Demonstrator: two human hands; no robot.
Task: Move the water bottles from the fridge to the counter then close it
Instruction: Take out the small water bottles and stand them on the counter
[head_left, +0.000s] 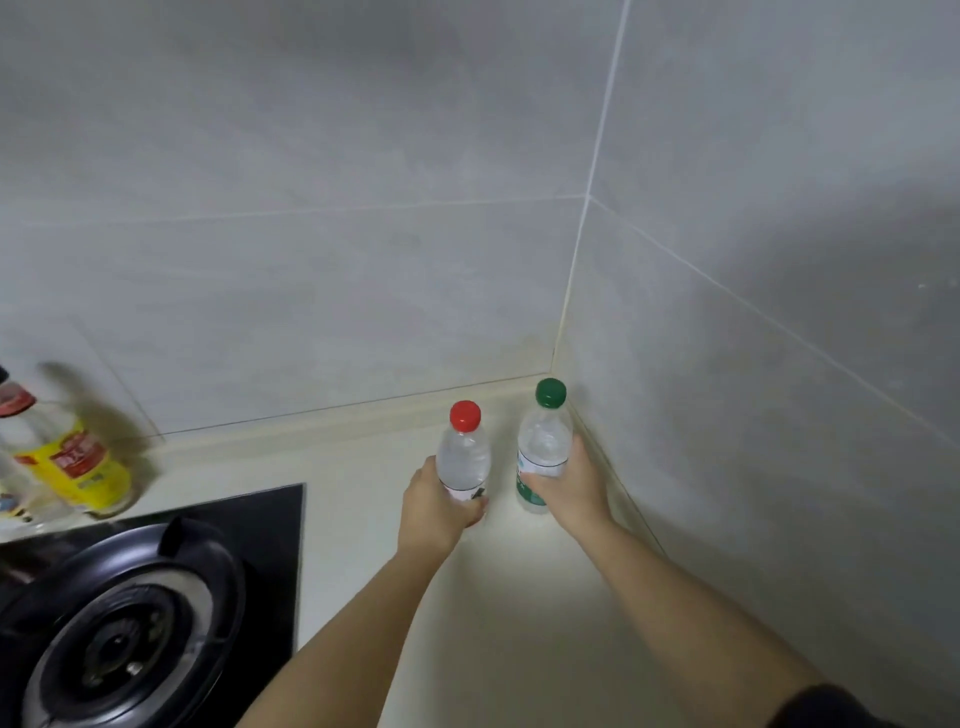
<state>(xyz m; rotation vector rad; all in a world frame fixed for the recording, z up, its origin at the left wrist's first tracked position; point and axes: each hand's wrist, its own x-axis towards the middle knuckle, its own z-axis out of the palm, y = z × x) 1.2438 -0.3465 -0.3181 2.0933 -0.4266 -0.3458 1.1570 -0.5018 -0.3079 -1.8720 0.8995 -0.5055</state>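
Two clear water bottles stand upright on the cream counter (483, 623) near the tiled corner. The red-capped bottle (464, 447) is on the left, and my left hand (434, 506) grips its lower body. The green-capped bottle (544, 441) with a green label is on the right, close to the side wall, and my right hand (571, 486) grips its lower half. Both bottle bases are at or on the counter; my hands hide part of them. The fridge is out of view.
A black gas hob (140, 618) with a round burner fills the lower left. Behind it, against the back wall, stands a yellow-labelled oil bottle (78, 462) beside other blurred bottles. Grey tiled walls (753, 364) close the counter at the back and right.
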